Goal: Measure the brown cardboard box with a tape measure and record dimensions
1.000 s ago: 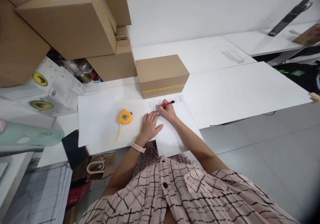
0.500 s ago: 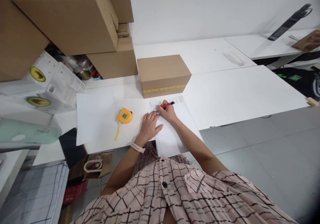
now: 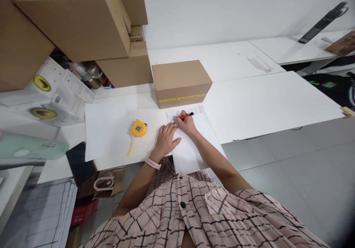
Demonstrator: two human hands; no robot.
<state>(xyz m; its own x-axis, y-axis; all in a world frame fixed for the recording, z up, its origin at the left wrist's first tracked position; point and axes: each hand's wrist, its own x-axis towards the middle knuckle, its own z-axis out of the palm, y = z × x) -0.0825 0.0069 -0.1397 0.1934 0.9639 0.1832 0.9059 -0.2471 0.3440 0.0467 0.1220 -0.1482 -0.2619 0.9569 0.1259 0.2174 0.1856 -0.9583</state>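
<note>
Mid-writing, I'd say: the right hand (image 3: 186, 124) is curled tight around a slim red pen (image 3: 186, 115), tip on the printed white paper sheet (image 3: 194, 144) near the table edge, while the left hand (image 3: 165, 141) lies flat and open, pinning it down. Writing more calls for steady paper.

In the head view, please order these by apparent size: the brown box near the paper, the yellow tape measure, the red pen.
1. brown box
2. yellow tape measure
3. red pen, partly hidden in the right hand, so only its visible part is judged.
</note>
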